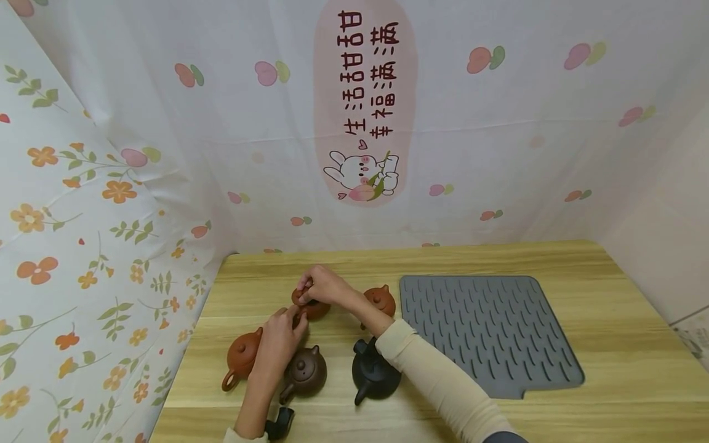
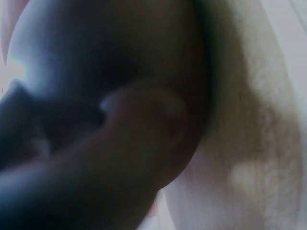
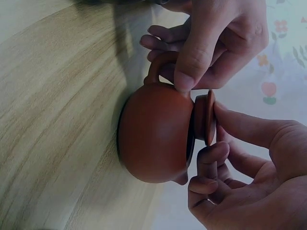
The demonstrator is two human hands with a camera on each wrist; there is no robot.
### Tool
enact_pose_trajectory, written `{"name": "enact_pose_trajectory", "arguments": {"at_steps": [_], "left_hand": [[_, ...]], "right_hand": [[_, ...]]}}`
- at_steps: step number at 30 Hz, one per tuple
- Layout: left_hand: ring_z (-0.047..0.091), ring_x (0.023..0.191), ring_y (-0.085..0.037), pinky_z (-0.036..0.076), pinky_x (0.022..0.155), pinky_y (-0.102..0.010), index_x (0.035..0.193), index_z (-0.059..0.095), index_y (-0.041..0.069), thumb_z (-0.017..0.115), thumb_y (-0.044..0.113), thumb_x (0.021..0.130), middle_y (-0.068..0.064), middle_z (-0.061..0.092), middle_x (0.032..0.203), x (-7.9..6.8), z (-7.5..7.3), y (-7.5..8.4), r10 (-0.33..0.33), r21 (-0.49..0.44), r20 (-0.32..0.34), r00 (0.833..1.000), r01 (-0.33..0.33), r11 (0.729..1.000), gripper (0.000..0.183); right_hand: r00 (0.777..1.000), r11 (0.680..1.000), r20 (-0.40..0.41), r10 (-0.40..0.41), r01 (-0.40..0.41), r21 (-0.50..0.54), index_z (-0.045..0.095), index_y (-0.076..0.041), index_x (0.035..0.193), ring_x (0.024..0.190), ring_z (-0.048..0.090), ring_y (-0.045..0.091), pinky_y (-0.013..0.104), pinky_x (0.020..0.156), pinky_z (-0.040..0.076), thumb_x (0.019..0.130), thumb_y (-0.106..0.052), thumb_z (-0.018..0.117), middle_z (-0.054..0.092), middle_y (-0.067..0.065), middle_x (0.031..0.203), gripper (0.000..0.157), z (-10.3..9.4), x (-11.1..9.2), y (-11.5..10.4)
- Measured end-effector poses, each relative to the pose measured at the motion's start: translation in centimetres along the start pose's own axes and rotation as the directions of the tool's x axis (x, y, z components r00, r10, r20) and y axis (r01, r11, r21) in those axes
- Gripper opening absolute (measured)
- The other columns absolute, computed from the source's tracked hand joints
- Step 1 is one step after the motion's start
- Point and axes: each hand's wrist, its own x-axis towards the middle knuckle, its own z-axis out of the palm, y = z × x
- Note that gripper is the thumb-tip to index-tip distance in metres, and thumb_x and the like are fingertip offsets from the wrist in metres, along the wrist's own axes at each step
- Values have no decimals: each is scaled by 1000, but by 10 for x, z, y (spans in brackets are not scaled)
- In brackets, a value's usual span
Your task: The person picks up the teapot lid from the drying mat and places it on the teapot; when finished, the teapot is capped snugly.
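Note:
A reddish-brown teapot (image 3: 153,134) stands on the wooden table, its mouth uncovered. My left hand (image 1: 280,335) grips its looped handle (image 3: 163,64), the thumb lying at the rim by the opening. With thumb and fingers my right hand (image 1: 329,287) pinches the teapot's lid (image 3: 206,117). The lid is off the mouth, a small gap apart from it; its knob is hidden by the fingers. Just left of my left forearm sits an orange-red teapot (image 1: 242,354), and a dark brown teapot (image 1: 311,371) is to its right. Darkness and blur fill the left wrist view.
A black teapot (image 1: 375,375) stands beneath my right forearm, and another orange-red teapot (image 1: 382,300) is behind that arm. On the right of the table (image 1: 626,344) lies a grey ridged mat (image 1: 487,326). Patterned cloth (image 1: 443,141) hangs along the back and left.

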Motion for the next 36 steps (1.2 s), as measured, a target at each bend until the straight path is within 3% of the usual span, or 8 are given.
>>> {"name": "enact_pose_trajectory", "arguments": {"at_steps": [7,14,24,36], "left_hand": [[53,62,-16,44,55,-33,92,72,0,75,0,99,-7,59,72,0,1,-1,5,5,-7,1000,-5,1000,7],[51,62,-15,43,55,-32,88,69,1,74,0,99,-7,57,71,1,0,0,1,-3,1,1000,-1,1000,12],[56,60,-18,47,54,-34,93,73,-2,74,0,100,-9,60,73,-1,1,2,-9,3,12,1000,9,1000,7],[50,59,-14,41,54,-30,91,70,-1,73,0,101,-7,56,70,-1,-1,2,-3,-6,25,1000,4,1000,10]], "right_hand": [[1000,1000,-5,12,-12,-26,80,-1,104,96,66,18,31,91,57,95,-2,85,76,13,110,11,-4,0,2],[1000,999,4,18,-18,-29,78,0,105,89,64,15,27,84,55,95,2,83,75,12,105,11,-10,-2,6],[999,998,30,33,-31,-50,78,2,103,78,62,12,22,73,49,96,7,78,73,10,93,9,-15,-6,10],[999,992,13,43,-41,-121,78,-3,101,73,55,10,22,70,45,96,5,78,71,7,91,9,-10,-9,7]]}}
